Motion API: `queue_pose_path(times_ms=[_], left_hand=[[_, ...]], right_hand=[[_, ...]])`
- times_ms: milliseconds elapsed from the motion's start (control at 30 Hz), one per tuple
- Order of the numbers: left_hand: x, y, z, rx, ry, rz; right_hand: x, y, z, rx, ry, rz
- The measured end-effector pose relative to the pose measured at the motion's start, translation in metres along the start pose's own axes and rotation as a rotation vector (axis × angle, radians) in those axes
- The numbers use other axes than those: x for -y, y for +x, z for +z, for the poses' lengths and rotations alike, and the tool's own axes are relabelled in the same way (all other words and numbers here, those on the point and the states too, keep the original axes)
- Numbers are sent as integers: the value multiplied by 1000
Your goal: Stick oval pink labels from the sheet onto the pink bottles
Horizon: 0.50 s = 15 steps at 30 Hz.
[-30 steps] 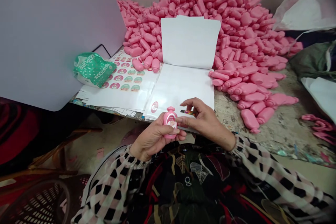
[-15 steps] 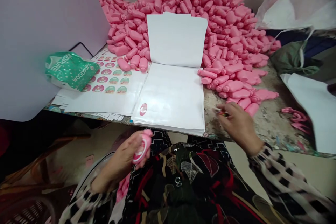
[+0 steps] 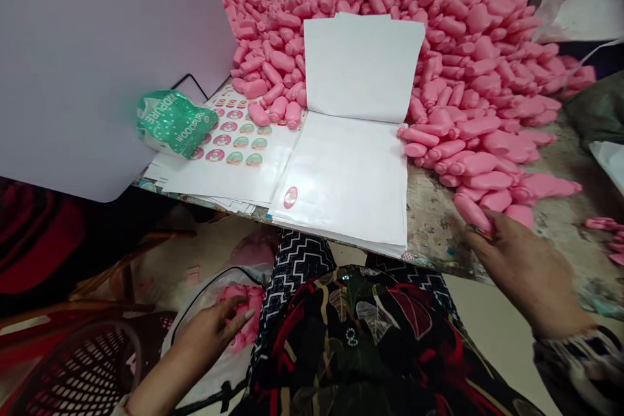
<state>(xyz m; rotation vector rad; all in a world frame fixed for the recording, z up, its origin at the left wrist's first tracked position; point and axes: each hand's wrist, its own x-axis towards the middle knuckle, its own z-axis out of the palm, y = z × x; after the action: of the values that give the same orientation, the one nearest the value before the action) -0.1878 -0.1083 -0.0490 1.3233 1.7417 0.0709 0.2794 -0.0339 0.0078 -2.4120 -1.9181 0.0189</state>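
Note:
My left hand (image 3: 212, 331) hangs low on the left with its fingers apart and nothing in them. Below it is a lined bag (image 3: 195, 296) holding several pink bottles (image 3: 246, 312). On the table at the right, my right hand (image 3: 529, 266) has its fingers on a pink bottle (image 3: 470, 211) at the near edge of the heap. A small dark, colourful strip (image 3: 480, 229) shows at those fingertips; its kind cannot be made out. Left of this hand lies a white sticker sheet (image 3: 348, 175) with one oval pink label (image 3: 290, 197) on it.
A tall heap of pink bottles (image 3: 468, 19) covers the table's back and right. At left are printed label sheets (image 3: 209, 182) and a green pouch (image 3: 178, 123). A pale panel (image 3: 107, 65) stands at far left. A brown basket (image 3: 82, 364) sits on the floor.
The labelled pink bottle has left my left hand, which moved down left over the bag. My right hand swung right from the sheet to a bottle at the heap's edge. The view shifted too.

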Motion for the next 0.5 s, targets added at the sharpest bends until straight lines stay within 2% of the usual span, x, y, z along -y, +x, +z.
queue_pose_path(times_ms=[67,100,200,267,333,400,500], left_hand=[[-29,0,-4,23,-265,93],[-45,1,-5,50,-439,97],[-92,11,-1,320,-1012,108],[-113,21,5,591,-1219,118],[-121,30,13,806,-1301,125],[-118,35,18,879,-1350,142],[-104,32,19,777,-1385,198]], right_hand=[[20,1,-6,-51,124,-82],[34,0,-9,-70,206,-177],[85,-7,-16,-45,425,-633],[119,-13,-22,39,489,-911],[146,-18,-28,151,457,-1073],[164,-19,-35,256,461,-1100],[178,-7,-36,310,606,-937]])
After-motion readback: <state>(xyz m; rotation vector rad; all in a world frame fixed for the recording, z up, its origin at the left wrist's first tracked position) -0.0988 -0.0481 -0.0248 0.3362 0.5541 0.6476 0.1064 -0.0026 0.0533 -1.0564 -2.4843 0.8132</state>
